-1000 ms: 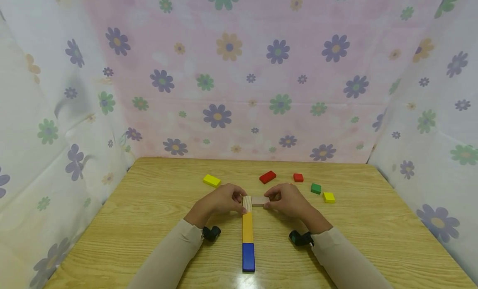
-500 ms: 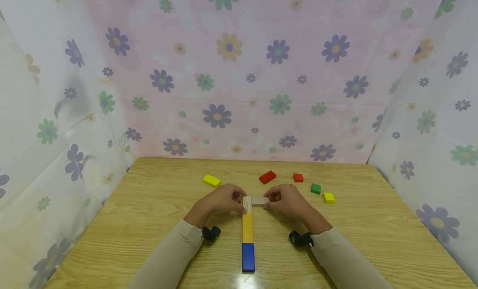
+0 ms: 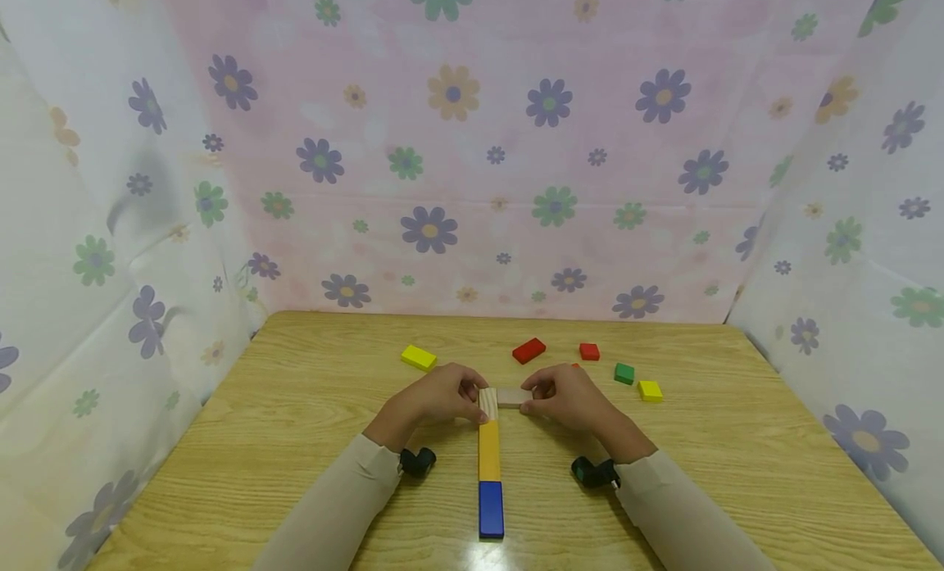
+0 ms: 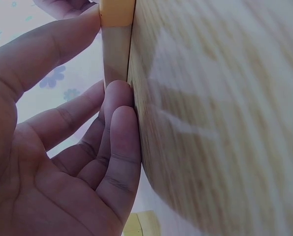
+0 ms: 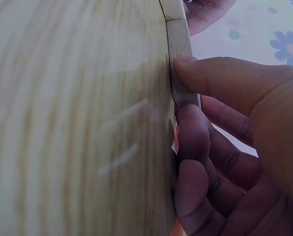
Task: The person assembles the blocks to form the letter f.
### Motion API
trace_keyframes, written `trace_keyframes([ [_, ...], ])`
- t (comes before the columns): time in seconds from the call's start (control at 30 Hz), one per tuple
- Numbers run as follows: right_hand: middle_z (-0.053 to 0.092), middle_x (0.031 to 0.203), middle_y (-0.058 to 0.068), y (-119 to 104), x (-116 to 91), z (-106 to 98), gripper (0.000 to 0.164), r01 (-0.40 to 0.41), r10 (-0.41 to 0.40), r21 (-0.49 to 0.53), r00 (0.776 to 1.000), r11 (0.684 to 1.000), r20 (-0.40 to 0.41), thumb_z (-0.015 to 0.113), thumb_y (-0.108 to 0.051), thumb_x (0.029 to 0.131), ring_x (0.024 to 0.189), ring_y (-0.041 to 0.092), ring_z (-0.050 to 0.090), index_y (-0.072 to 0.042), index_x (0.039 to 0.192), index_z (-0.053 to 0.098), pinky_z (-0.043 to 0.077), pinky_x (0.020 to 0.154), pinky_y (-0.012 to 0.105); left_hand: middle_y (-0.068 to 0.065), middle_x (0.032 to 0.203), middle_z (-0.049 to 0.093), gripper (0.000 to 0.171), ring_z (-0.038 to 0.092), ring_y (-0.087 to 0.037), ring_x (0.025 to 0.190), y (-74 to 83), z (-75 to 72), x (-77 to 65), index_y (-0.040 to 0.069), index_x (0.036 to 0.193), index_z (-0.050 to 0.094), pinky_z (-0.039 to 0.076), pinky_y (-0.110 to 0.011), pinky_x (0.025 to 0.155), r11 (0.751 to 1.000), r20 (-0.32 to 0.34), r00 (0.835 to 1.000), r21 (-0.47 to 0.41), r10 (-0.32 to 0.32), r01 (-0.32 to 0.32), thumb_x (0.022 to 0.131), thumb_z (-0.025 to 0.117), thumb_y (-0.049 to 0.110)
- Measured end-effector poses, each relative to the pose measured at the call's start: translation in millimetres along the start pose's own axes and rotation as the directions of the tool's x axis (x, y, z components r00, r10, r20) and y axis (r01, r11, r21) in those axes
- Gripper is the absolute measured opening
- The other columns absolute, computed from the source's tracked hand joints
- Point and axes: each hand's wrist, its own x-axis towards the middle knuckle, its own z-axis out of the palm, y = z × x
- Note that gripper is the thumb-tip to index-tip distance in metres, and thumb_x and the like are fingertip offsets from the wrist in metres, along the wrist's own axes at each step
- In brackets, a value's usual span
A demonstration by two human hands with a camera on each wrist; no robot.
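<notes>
In the head view, a blue block (image 3: 491,509), an orange block (image 3: 489,450) and a pale striped wooden block (image 3: 488,402) lie end to end in a line. My left hand (image 3: 442,393) holds the pale wooden block between thumb and finger. In the left wrist view, the thumb (image 4: 52,49) touches near its seam with the orange block. A light-brown block (image 3: 510,398) lies crosswise, touching the pale block's right side. My right hand (image 3: 564,396) pinches its outer end; the right wrist view shows the thumb on its long side.
Farther back lie a yellow block (image 3: 419,357), a red block (image 3: 528,351), a small red block (image 3: 589,351), a small green block (image 3: 624,373) and a small yellow block (image 3: 650,391). A red piece (image 3: 576,366) is mostly hidden behind the right hand. Flowered cloth (image 3: 487,251) surrounds the table.
</notes>
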Motion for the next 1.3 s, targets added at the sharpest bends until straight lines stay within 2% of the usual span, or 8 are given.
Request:
trace_keyframes([
  [0.2,0.069,0.084,-0.007,0.6,0.0,0.4,0.026,-0.002,0.002,0.004,1.000,1.000,0.002,0.087,-0.027,0.086,0.075,0.013,0.061,-0.018,0.109,0.079,0.052,0.070,0.031,-0.005,0.098,0.064,0.049,0.057,-0.020,0.088,-2.0,-0.3,1.2,0.009,0.126,0.069,0.051,-0.030,0.076,1.000,-0.002,1.000,-0.006,0.000,0.000,0.082,0.090,0.019],
  [0.53,0.069,0.082,-0.006,0.9,0.1,0.2,0.026,0.004,-0.004,0.014,1.000,1.000,0.003,0.086,-0.027,0.086,0.073,0.013,0.060,-0.017,0.109,0.079,0.051,0.066,0.029,-0.005,0.098,0.064,0.053,0.057,-0.019,0.088,-2.5,-1.1,1.1,0.006,0.128,0.068,0.050,-0.030,0.076,1.000,0.009,1.000,-0.005,0.019,-0.019,0.082,0.090,0.018],
  [1.3,0.069,0.082,-0.006,0.8,1.3,0.6,0.026,-0.003,0.003,0.026,1.000,1.000,-0.002,0.087,-0.027,0.086,0.074,0.014,0.060,-0.017,0.108,0.079,0.051,0.069,0.031,-0.004,0.098,0.065,0.054,0.058,-0.019,0.087,-1.8,-1.7,0.0,0.006,0.129,0.067,0.051,-0.030,0.075,0.999,0.010,0.999,0.011,0.037,-0.037,0.082,0.089,0.020],
])
